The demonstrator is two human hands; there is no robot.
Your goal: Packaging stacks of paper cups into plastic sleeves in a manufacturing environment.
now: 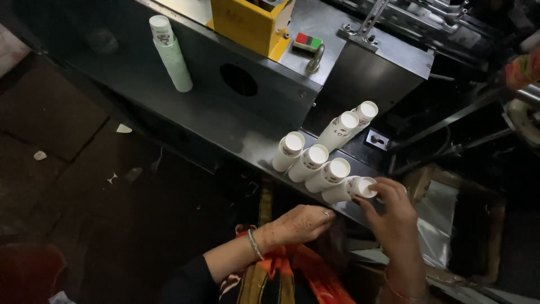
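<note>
- At the counter's (253, 143) near edge, your right hand (394, 211) pinches the end cup stack (351, 188); keep it level with the stacks at ten o'clock.
- Your left hand (295, 224) rests loosely curled, holding nothing; steady the row.

A stack of white paper cups (350, 188) lies on its side at the edge of the grey metal ledge, its round end showing. The fingers of the right hand (394, 211) touch that end. Three more white cup stacks lie just beside it, side by side in a row.
</note>
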